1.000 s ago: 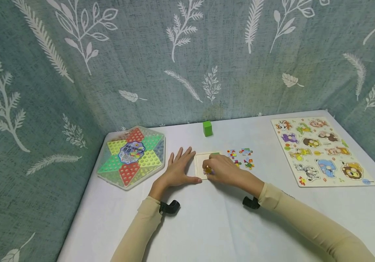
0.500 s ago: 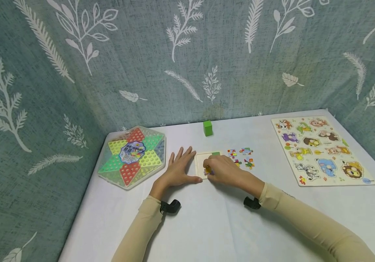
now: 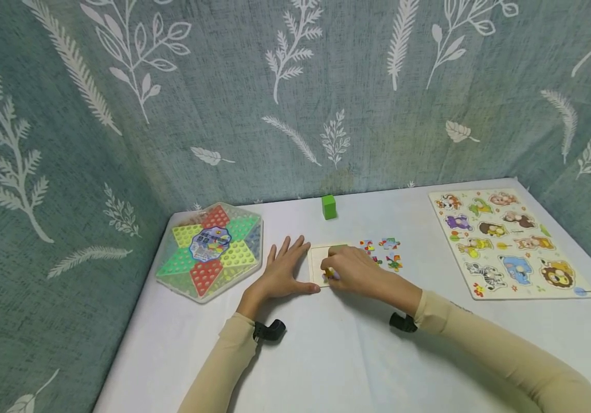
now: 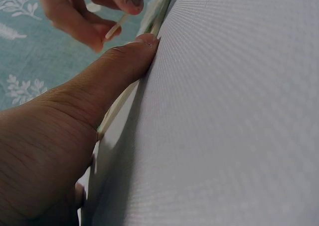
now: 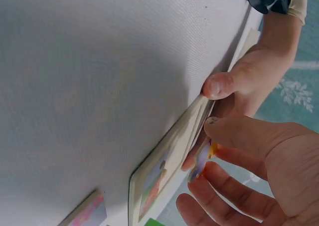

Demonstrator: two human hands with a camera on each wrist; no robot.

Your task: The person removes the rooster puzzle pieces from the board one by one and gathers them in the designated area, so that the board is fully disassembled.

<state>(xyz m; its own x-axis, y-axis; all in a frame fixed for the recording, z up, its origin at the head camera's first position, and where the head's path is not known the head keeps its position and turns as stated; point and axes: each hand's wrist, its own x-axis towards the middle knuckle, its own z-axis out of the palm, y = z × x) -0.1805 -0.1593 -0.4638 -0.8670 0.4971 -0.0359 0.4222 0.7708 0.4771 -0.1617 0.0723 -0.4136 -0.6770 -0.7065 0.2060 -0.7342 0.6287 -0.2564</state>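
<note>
In the head view, a small pale wooden puzzle tray (image 3: 317,256) lies on the white table between the hands. The left hand (image 3: 282,276) rests with spread fingers along its left side, the thumb touching the near corner. Over the tray, the right hand (image 3: 355,272) pinches a jigsaw piece (image 3: 332,274) between thumb and fingers. The right wrist view shows this piece (image 5: 201,159) in lilac and orange, tilted and held above the tray. A fitted jigsaw piece (image 5: 154,183) sits in the tray's far right corner. The right hand covers part of the tray in the head view.
Several loose jigsaw pieces (image 3: 394,262) lie right of the tray. Behind it stands a green block (image 3: 328,207). A hexagonal Chinese checkers box (image 3: 233,275) is at the left, an animal peg puzzle board (image 3: 532,289) at the right. Patterned cloth (image 3: 243,137) encloses the table's back and sides.
The jigsaw piece in the right hand has turned and tilted slightly in the fingers. Both hands stay in nearly the same place. The head view has shifted a little.
</note>
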